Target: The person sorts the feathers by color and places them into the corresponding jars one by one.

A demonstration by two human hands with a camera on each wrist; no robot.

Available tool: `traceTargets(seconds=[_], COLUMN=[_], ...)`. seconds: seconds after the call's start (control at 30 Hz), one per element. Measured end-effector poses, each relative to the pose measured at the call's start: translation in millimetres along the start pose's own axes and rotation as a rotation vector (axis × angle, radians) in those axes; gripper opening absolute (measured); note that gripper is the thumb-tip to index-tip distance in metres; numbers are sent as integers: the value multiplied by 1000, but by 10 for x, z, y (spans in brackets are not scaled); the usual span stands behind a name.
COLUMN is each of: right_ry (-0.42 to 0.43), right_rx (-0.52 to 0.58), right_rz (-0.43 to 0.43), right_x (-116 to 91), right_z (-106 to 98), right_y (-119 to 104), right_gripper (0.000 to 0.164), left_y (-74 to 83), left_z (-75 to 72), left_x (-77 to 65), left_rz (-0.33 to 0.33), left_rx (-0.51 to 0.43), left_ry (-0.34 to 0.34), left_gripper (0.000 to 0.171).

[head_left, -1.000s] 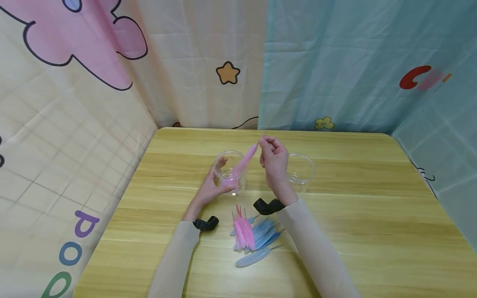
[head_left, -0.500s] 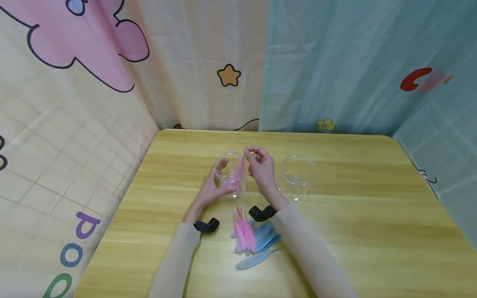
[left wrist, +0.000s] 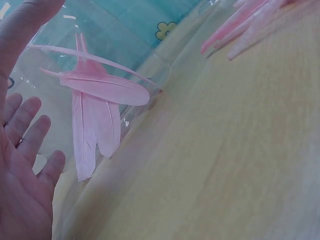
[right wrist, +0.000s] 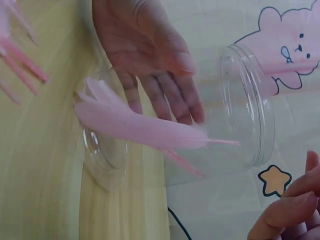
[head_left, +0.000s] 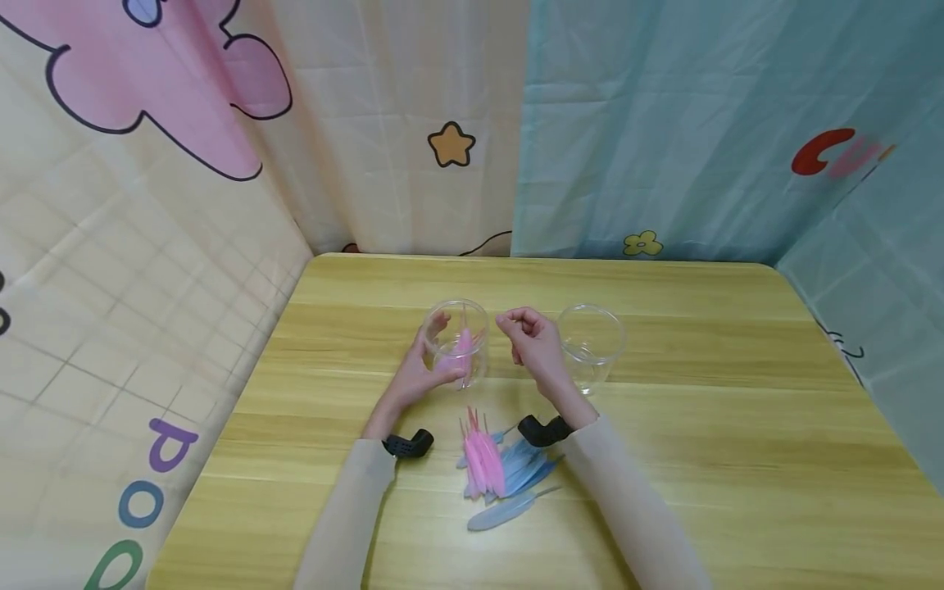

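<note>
My left hand (head_left: pixel 416 375) holds a clear plastic cup (head_left: pixel 483 360) upright on the table, thumb in front and fingers around its far side. Several pink feathers (left wrist: pixel 107 90) are inside it; in the right wrist view one pink feather (right wrist: pixel 150 129) stands with its quill near the rim. Just right of this cup, my right hand (head_left: pixel 538 346) hovers with loosely bent fingers and nothing seen between them. A second clear cup (head_left: pixel 622 340) stands behind and right of that hand. Nearer me lie pink feathers (head_left: pixel 483 465) beside and partly over blue feathers (head_left: pixel 527 463).
One pale blue feather (head_left: pixel 503 514) lies apart in front of the pile. The wooden table (head_left: pixel 737 410) reaches back to patterned curtains (head_left: pixel 664 123), which hang behind it and at both sides. Each wrist wears a black camera (head_left: pixel 409 443).
My right hand lowered a pink feather into the left cup and let go of it. Then it drew back a little to the right. The left hand stayed on the cup.
</note>
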State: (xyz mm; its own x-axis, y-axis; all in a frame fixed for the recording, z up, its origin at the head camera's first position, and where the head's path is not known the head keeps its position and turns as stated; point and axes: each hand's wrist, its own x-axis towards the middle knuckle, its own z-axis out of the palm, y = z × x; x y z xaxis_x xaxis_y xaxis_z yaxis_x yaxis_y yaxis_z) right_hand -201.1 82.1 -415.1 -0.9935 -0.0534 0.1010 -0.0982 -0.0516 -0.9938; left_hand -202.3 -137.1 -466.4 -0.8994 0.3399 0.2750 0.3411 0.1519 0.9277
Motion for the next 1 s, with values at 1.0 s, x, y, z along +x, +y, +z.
traceTargets(seconds=[1.0], right_ry=[-551], right_rx=[-1098], right_rz=[114], right_x=[-387], right_z=[240], right_y=[332], right_gripper=[41], left_y=[24], left_z=[-6], left_x=[-3], left_rz=[9], left_rx=[7], left_ry=[-11], left_gripper=[92])
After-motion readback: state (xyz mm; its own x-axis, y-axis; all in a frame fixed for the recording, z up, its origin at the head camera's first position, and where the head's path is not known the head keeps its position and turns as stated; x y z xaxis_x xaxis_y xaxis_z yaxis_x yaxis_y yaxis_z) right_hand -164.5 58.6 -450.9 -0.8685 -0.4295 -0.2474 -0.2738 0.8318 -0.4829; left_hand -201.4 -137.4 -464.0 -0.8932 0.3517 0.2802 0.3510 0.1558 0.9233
